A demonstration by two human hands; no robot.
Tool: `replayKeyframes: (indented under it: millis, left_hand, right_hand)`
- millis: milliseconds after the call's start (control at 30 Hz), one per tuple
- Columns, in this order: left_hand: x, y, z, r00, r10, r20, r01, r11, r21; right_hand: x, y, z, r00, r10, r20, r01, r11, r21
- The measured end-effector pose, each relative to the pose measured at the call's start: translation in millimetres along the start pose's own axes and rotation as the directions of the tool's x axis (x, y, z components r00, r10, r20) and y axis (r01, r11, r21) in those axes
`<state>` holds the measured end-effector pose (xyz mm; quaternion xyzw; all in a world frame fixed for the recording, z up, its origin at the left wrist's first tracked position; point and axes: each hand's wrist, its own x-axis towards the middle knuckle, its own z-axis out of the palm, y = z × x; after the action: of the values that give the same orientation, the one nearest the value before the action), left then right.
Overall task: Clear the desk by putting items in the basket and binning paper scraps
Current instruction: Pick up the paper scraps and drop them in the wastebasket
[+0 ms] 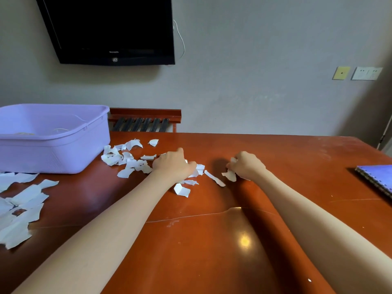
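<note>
On the far left of the tabletop [212, 240] we see the lilac basket [53, 149], its contents unclear past the rim. Our left hand [172, 164] lies palm down, fingers curled over white paper scraps [131, 162]. Our right hand [247, 165] is clenched on a few scraps; more lie between both hands.

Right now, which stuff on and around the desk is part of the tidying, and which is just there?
Part of the job: paper scraps, purple basket, notebook, left hand, right hand.

Just there: TV, wall sockets, slatted rack.
</note>
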<state>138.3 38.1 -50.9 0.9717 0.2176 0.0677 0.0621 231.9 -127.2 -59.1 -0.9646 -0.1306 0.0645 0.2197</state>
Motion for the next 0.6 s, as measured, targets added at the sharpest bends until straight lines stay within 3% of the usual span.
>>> replayKeyframes:
  millis: [100, 233, 400, 600]
  left_hand:
    - [-3.1, 6.3, 1.1, 1.000, -0.017, -0.008, 0.018, 0.991, 0.133]
    - [-7.6, 13.9, 4.1, 0.999, -0.008, 0.038, -0.003, 0.958, 0.285]
    - [-9.3, 16.7, 5.4, 0.994, 0.104, 0.045, -0.112, 0.969, 0.221]
    - [-14.3, 11.6, -7.4, 0.996, 0.088, 0.026, -0.090, 0.992, 0.093]
  right_hand:
    - [-2.8, 0.0, -1.7, 0.998, -0.056, 0.026, 0.054, 0.997, 0.056]
    - [-8.6, 2.8, -10.8, 0.992, -0.115, -0.041, 0.121, 0.971, 0.208]
    - [-15.4, 2.7, -20.5, 0.988, -0.145, -0.051, 0.154, 0.923, 0.354]
    - [-27.2, 1.1, -20.5, 0.981, -0.195, 0.010, 0.174, 0.897, 0.406]
